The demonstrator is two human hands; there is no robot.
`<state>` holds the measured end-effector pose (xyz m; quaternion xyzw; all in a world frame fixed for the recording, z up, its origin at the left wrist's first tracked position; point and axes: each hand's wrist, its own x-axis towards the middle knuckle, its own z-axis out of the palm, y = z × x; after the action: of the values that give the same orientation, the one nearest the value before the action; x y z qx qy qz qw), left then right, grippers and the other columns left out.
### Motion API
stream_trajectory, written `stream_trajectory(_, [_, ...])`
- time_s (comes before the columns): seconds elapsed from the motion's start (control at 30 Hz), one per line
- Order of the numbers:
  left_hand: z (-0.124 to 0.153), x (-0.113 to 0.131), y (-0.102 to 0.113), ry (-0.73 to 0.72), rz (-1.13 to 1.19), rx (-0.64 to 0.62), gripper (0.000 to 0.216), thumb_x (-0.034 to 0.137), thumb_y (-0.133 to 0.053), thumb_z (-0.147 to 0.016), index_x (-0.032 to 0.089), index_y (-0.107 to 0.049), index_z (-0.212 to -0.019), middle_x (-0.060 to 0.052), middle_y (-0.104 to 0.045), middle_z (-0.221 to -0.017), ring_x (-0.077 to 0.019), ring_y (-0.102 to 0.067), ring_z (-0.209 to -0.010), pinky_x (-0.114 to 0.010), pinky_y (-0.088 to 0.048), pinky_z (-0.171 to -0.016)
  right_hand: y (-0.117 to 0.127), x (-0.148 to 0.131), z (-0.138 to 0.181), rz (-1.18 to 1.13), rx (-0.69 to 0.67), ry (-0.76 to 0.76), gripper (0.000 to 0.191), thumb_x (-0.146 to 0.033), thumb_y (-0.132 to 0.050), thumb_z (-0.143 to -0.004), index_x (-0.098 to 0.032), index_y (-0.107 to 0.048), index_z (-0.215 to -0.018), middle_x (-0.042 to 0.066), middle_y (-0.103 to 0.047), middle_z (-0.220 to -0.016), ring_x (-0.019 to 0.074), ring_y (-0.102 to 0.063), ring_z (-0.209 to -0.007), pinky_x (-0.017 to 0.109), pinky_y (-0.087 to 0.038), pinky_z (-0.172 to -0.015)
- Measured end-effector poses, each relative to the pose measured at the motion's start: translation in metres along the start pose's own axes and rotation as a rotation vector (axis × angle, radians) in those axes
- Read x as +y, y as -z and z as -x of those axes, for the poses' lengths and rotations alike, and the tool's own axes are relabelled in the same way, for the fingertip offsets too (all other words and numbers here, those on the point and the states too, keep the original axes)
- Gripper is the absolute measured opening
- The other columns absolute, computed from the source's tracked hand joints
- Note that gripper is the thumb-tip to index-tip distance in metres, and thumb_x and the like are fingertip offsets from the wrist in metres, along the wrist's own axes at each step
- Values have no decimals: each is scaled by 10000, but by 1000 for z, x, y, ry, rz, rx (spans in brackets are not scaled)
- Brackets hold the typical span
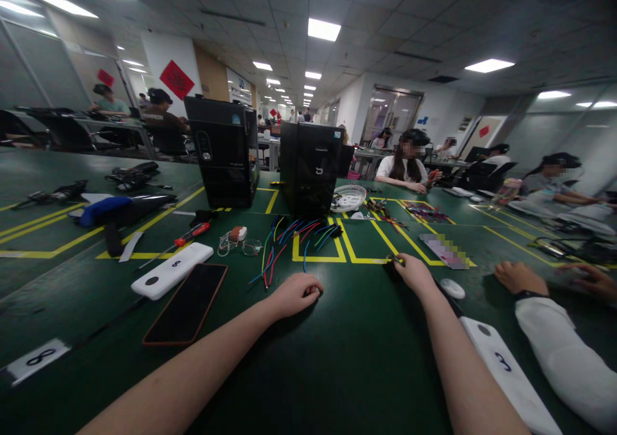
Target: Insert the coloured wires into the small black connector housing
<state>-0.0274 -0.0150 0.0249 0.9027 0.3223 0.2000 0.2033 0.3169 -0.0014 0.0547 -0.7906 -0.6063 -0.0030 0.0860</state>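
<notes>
My left hand (296, 292) rests on the green table with its fingers curled closed; what they hold, if anything, is too small to make out. Just beyond it, a blue wire (306, 255) runs toward a loose bundle of coloured wires (270, 255). To the right, my right hand (412, 273) is closed in a pinch beside a yellow-taped rectangle. A small dark thing (393, 259) shows at its fingertips, its kind unclear. Behind the wires stand two black computer towers, a left one (222, 159) and a right one (311, 165).
Left of my arm lie a phone (187, 303), a white numbered box (172, 271), a red screwdriver (190, 234) and glasses (251, 247). A white basket (349, 198) sits beyond. At right are a mouse (452, 288), another white box (506, 371) and a co-worker's hand (520, 277).
</notes>
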Motion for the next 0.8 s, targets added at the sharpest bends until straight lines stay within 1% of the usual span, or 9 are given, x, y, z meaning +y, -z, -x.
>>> stream_trajectory(0.1, [0,0,0,-4,2,3,181,212,-486,-848,202,-628,-960,-11,-597,-806,-154,-541,-779,-272,-405,-768,2,-3,0,40,-20,15,334,-273,-432,-841,-153,-647,-1067,117,-675,-976,212,-617,-873,247,-407,-662])
stream_trajectory(0.2, [-1,0,-1,-9,2,9,180,204,-488,-844,196,-630,-954,-13,-592,-791,-155,-539,-769,-266,-404,-755,5,-7,1,84,-79,33,312,-262,-429,-836,-162,-679,-994,115,-683,-942,205,-624,-850,243,-411,-647])
stream_trajectory(0.33, [0,2,0,-9,4,4,184,207,-482,-848,198,-631,-955,-15,-594,-794,-156,-539,-768,-267,-403,-750,9,-10,5,79,-152,14,299,-252,-431,-833,-190,-692,-967,96,-693,-837,177,-631,-745,231,-405,-606])
stream_trajectory(0.4, [0,2,1,-10,3,3,185,212,-480,-851,200,-629,-959,-15,-596,-803,-156,-539,-771,-269,-401,-752,12,-8,6,50,-132,7,297,-264,-428,-841,-185,-689,-958,95,-690,-815,178,-628,-730,234,-402,-601])
stream_trajectory(0.47, [-1,1,0,-13,2,3,185,214,-478,-853,202,-627,-961,-13,-596,-808,-155,-540,-772,-269,-398,-753,16,-3,7,10,-66,-13,316,-282,-412,-854,-167,-678,-979,104,-688,-827,187,-624,-745,242,-403,-610])
stream_trajectory(0.53, [-1,0,-1,-16,3,3,181,211,-481,-850,204,-627,-958,-11,-594,-802,-153,-539,-764,-267,-396,-747,20,5,7,-21,19,-67,346,-287,-404,-858,-143,-652,-1053,111,-686,-822,196,-620,-756,249,-404,-626])
stream_trajectory(0.6, [-2,-2,-2,-18,3,4,176,204,-488,-844,201,-628,-950,-9,-590,-791,-151,-538,-755,-262,-395,-739,23,14,7,-49,68,-108,375,-277,-415,-850,-126,-619,-1125,104,-685,-786,198,-617,-747,251,-402,-634])
stream_trajectory(0.67, [-2,-3,-3,-21,2,5,172,201,-491,-841,197,-628,-945,-9,-584,-778,-149,-536,-746,-258,-395,-731,25,21,6,-95,54,-95,384,-275,-440,-835,-127,-611,-1146,84,-681,-748,192,-614,-721,247,-400,-632])
stream_trajectory(0.8, [-2,-2,-4,-22,4,5,173,197,-488,-844,195,-627,-946,-9,-582,-780,-148,-533,-750,-255,-395,-730,23,28,6,-195,-48,-37,381,-272,-472,-812,-129,-628,-1128,60,-677,-718,170,-607,-667,238,-405,-623])
